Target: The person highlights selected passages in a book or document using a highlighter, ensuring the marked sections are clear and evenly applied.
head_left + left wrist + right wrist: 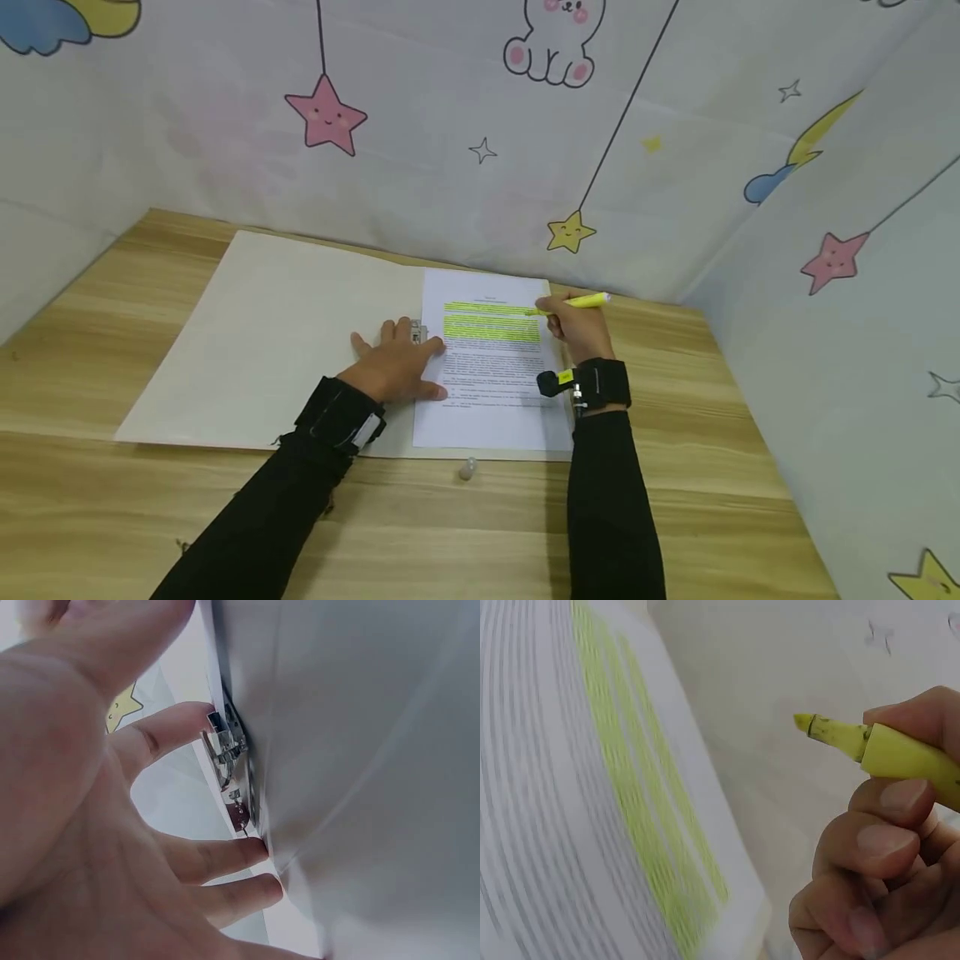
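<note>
Head view, on my feed: at left spreads a white folder (255, 333); then the left hand (395, 367), fingers splayed, rests across it and the left edge of a printed page (487, 429) beside a metal clip (416, 332). The page lies on the folder's right side, upper lines highlighted yellow, print too small for me to read. The right hand (579, 327) pinches a yellow highlighter (588, 301) at the page's upper right.

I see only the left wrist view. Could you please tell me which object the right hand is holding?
Observer: The right hand holds a yellow highlighter.
Operator: Thank you. Is it open or closed?
Observer: Open: its tip is bare.
Operator: And do you see any marking made in this colour?
Observer: Yes, several lines of text in the upper half of the printed page are yellow.
</note>
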The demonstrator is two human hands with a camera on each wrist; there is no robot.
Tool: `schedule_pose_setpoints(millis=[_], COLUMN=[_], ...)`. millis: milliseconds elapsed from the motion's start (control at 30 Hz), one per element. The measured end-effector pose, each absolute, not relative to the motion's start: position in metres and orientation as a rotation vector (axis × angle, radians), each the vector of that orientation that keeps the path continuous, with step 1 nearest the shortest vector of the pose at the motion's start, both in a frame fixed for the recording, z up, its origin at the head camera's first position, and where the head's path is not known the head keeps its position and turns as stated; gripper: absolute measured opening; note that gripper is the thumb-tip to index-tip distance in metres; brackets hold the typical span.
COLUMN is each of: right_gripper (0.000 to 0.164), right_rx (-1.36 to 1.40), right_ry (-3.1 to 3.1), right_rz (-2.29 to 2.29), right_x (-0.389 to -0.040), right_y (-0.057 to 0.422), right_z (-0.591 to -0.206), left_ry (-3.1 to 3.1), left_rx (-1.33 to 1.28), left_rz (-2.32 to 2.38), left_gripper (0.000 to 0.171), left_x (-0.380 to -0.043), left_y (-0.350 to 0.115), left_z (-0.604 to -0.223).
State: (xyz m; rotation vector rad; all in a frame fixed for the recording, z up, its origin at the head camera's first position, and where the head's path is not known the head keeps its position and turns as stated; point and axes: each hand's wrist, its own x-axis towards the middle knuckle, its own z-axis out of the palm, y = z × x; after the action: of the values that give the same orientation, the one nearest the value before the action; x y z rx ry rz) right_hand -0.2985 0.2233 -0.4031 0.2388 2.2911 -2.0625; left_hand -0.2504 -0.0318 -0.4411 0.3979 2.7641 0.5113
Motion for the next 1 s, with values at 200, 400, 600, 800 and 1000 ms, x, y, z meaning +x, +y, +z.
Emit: schedule_pose_setpoints(millis=[200, 400, 600, 800, 1000], right_gripper=[0.024, 0.024, 0.024, 0.023, 0.024], right_rx=[0.081, 0.220, 0.205, 0.183, 0.173], right_ry=[2.315, 2.388, 2.438, 2.443, 2.523], right_rz=[-1.870, -1.698, -1.688, -1.658, -1.581], right_x=[-0.309, -0.306, -0.305, -0.306, -0.305], right_y=[0.158, 0.133, 0.130, 0.132, 0.130], right_z=[-0.426, -0.450, -0.455, -0.457, -0.458], left_ry=[2.754, 2.708, 2.720, 2.713, 2.711], left_rx=[0.396, 0.408, 0.417, 0.424, 0.424], left_rz=[0.473, 0.422, 0.412, 0.408, 0.411], left_gripper=[0.071, 0.072, 0.073, 0.073, 0.073], left_x=[-0.251, -0.247, -0.248, -0.248, -0.250], left_y=[-0.036, -0.034, -0.035, -0.034, -0.035], left_z=[-0.441, -0.437, -0.436, -0.436, -0.436])
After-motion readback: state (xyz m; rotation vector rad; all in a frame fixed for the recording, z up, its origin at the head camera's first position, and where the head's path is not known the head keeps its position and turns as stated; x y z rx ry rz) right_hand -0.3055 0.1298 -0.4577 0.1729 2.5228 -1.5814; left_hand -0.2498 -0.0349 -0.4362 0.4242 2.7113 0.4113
